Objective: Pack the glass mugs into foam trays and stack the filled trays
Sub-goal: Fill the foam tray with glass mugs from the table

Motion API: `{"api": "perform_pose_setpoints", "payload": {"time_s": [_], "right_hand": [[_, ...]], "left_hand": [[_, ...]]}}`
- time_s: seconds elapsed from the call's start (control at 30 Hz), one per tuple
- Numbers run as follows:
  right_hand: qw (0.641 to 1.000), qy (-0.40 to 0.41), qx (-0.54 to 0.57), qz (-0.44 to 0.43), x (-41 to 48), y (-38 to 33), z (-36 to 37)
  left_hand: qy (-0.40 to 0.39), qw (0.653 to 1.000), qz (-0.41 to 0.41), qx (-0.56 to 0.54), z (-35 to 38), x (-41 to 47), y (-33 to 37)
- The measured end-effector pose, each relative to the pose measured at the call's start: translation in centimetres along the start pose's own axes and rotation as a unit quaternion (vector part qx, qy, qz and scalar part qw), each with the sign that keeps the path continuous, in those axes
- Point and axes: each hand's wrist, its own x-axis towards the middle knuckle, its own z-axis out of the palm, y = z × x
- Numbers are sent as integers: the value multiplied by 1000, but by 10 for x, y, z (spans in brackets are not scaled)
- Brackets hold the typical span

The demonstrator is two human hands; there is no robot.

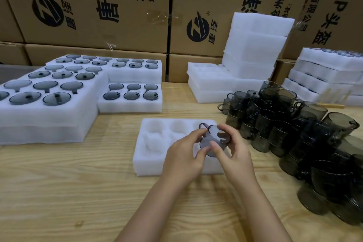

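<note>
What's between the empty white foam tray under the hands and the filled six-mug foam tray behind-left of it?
Nothing: the head view shows only bare light-wood table between the empty foam tray and the filled six-mug tray.

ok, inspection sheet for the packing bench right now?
Surface: light wooden table.
Job's things: one smoky glass mug held tilted above an empty foam tray; filled trays at left; loose mugs piled at right.
Clutter: stack of empty foam trays behind; another tray stack far right.
Grippers: left hand and right hand both grip the mug.
Cables: nothing seen.
Surroundings: printed cardboard cartons along the back.
</note>
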Motion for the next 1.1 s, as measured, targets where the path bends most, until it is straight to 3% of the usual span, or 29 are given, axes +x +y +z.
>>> {"api": "perform_pose_setpoints", "payload": {"time_s": [0.3,0.53,0.83,1.0,1.1], "right_hand": [[993,-39,-107,7,3,0,5],[977,-98,-187,11,6,-6,3],[948,-92,-304,15,7,-14,10],[882,-177,-437,9,20,-29,-3],[909,-181,-371,62,40,-42,-5]], "left_hand": [[55,981,43,179,10,-12,-1],[48,983,37,172,11,-15,1],[-16,982,55,181,5,-13,3],[-64,967,52,240,4,-13,5],[-73,964,49,252,4,-13,5]]}}
